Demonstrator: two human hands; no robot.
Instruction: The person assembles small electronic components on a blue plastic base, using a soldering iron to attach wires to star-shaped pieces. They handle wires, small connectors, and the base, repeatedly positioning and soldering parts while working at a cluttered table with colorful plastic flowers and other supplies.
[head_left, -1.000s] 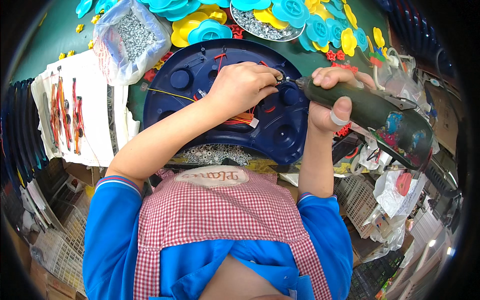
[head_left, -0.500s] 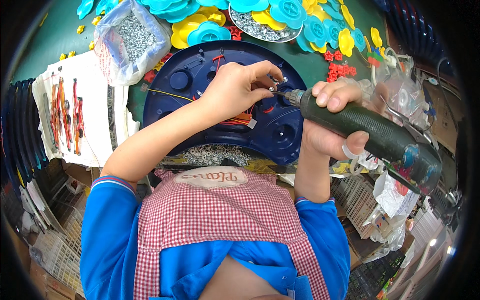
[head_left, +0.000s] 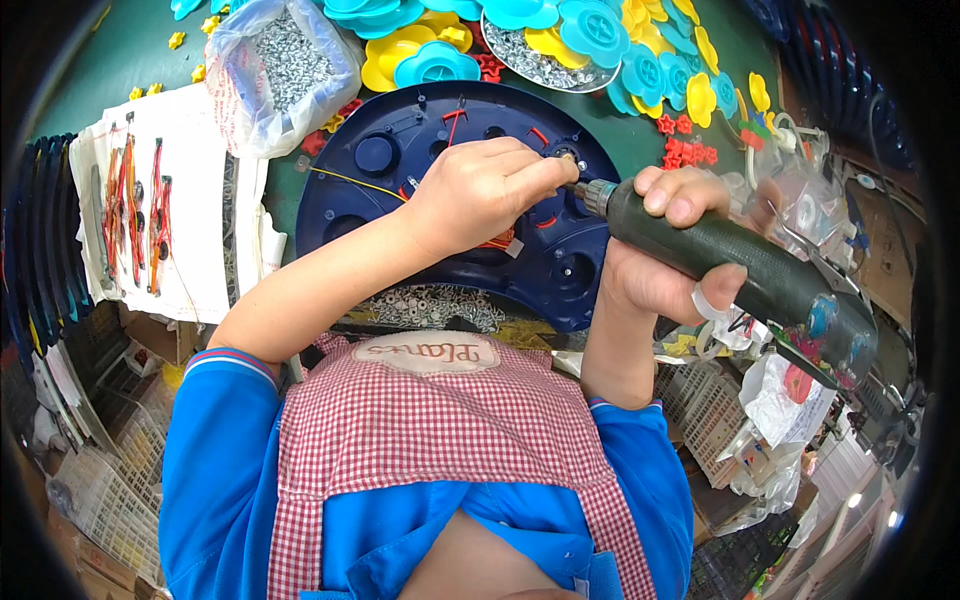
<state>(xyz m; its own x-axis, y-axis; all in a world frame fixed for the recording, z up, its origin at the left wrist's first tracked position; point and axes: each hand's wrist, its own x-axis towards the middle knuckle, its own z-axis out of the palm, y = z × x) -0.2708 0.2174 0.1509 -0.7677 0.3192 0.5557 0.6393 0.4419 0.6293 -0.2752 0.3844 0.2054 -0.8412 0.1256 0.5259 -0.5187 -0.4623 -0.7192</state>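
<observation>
In my right hand [head_left: 640, 275] is a dark green electric screwdriver [head_left: 760, 260], its bit pointing left over a dark blue curved plastic housing [head_left: 335, 210]. My left hand [head_left: 480, 190] reaches across the housing with thumb and fingers pinched together right by the bit's tip. Whatever lies between those fingertips is too small and hidden to make out. Round wells, posts, a yellow wire [head_left: 350, 183] and red wires [head_left: 455, 122] show inside the housing. Part of its middle is covered by my left hand and forearm.
A plastic-lined container of screws [head_left: 295, 65] stands at the back left, and a metal dish of screws [head_left: 545, 65] at the back. Turquoise and yellow flower-shaped parts [head_left: 440, 65] crowd the far side. Wire sets [head_left: 130, 210] lie on white sheets. Loose hardware [head_left: 435, 305] sits near my apron.
My left fingers have closed in at the screwdriver's tip; a small shiny screw seen between them before is now hidden. The screwdriver has barely moved. The whole view has shifted slightly.
</observation>
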